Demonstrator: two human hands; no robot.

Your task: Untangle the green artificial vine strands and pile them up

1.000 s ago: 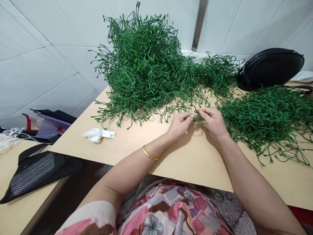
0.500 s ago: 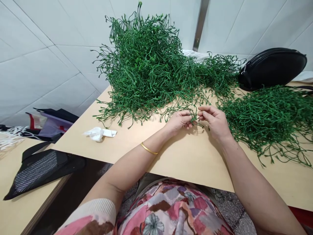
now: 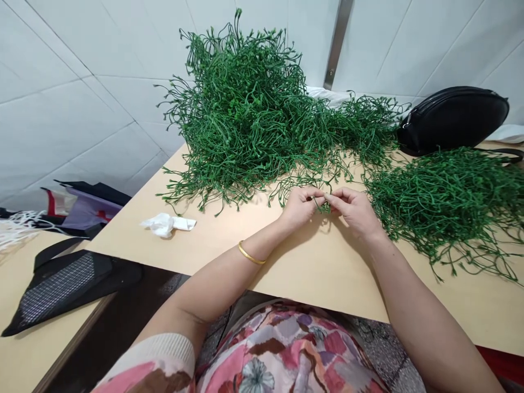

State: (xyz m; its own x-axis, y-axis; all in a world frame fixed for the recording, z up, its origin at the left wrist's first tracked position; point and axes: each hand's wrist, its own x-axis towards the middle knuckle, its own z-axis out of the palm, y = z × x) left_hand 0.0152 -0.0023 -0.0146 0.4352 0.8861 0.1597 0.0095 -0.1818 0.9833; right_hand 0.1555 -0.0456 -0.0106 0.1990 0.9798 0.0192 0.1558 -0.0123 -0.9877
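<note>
My left hand (image 3: 302, 206) and my right hand (image 3: 355, 210) meet above the table, fingertips almost touching. Between them is a thin green artificial plant stem (image 3: 325, 208), pinched by the fingers of both hands; its exact shape is partly hidden by them. Just beyond lie loose stems of the same kind (image 3: 303, 177). A tall heap of green artificial stems (image 3: 241, 109) with small bud tips rises behind my left hand. Beside my right hand spreads a second, flatter pile of green stems (image 3: 442, 202).
A black rounded bag (image 3: 454, 120) stands at the back right against the tiled wall (image 3: 123, 49). Crumpled white tissue (image 3: 161, 224) lies on the tan table (image 3: 229, 240) at left. A black mesh-patterned bag (image 3: 61, 289) rests on a lower surface at far left.
My right hand has come down and closer to my left, so the fingertips now meet at the stem. The piles have stayed as they were.
</note>
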